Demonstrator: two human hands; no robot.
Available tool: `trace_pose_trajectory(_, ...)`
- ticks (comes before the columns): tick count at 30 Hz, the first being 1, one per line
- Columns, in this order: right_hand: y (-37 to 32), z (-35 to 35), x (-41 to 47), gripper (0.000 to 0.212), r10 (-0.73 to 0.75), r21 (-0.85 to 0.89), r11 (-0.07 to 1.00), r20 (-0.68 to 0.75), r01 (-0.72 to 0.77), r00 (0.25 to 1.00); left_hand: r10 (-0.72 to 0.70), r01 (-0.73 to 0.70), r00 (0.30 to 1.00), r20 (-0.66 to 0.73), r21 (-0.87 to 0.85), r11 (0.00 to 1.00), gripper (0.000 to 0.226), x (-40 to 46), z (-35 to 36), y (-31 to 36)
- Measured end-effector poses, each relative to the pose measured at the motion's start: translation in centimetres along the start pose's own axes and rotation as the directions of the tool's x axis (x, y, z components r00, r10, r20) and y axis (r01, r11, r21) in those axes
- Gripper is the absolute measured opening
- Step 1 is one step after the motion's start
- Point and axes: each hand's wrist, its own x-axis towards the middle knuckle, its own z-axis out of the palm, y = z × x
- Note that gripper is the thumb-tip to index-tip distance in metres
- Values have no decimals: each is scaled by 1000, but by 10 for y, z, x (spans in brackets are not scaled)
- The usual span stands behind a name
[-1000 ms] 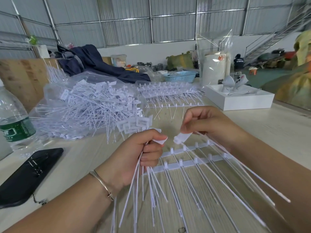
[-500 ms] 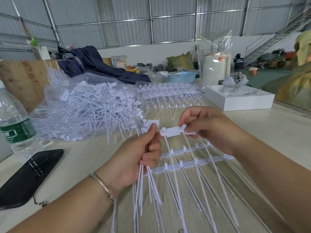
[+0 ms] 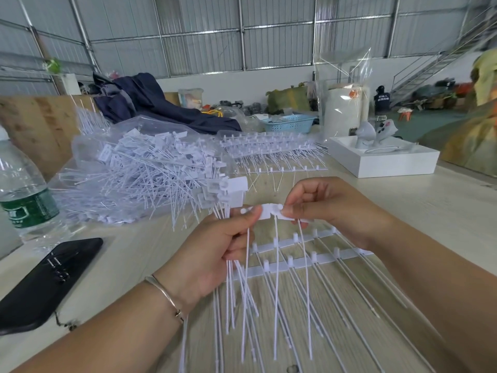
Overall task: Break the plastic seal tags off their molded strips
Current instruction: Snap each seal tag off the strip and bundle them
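- The strip piece (image 3: pixel 271 211) is being held up between the two hands, above the table (image 3: pixel 403 200), with a few thin tails hanging from it; a twist made too far from the joint is likely bending the plastic rather than snapping it cleanly.
- The left hand (image 3: pixel 215 254) is also carrying a bundle of loose seal tags (image 3: pixel 236 286); I judge that shifting its thumb for the snap risks letting those tails slide out and scatter.
- The hanging tails are dangling among the molded strips (image 3: pixel 317 258) lying on the table, so a quick pull could be snagging them.
- Left grip: clenched, thumb pinching the piece's left end while the curled fingers are clasping the bundle.
- Right hand (image 3: pixel 330 205) grip: curled tight, fingertips pinching the piece's right end.
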Motion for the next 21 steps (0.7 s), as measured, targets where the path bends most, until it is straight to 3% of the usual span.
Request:
trace_pose_trajectory(8, 2, 8, -1, 23, -10, 48, 999, 56, 7, 998, -130, 178, 965, 227, -205, 962, 23, -1, -4, 2)
trace_pose_trajectory(14, 3, 15, -1, 24, -53, 132, 990, 99, 40, 994, -284, 287, 893, 349, 44, 957, 46, -3, 1, -2)
trace_pose_trajectory(17, 2, 19, -1, 28, -62, 154, 987, 93, 47, 994, -280, 277, 876, 392, 64, 959, 44, -4, 2, -1)
trace_pose_trajectory(21, 0, 19, -1, 27, -65, 119, 991, 24, 62, 998, -242, 254, 919, 311, -1, 967, 39, -2, 2, -3)
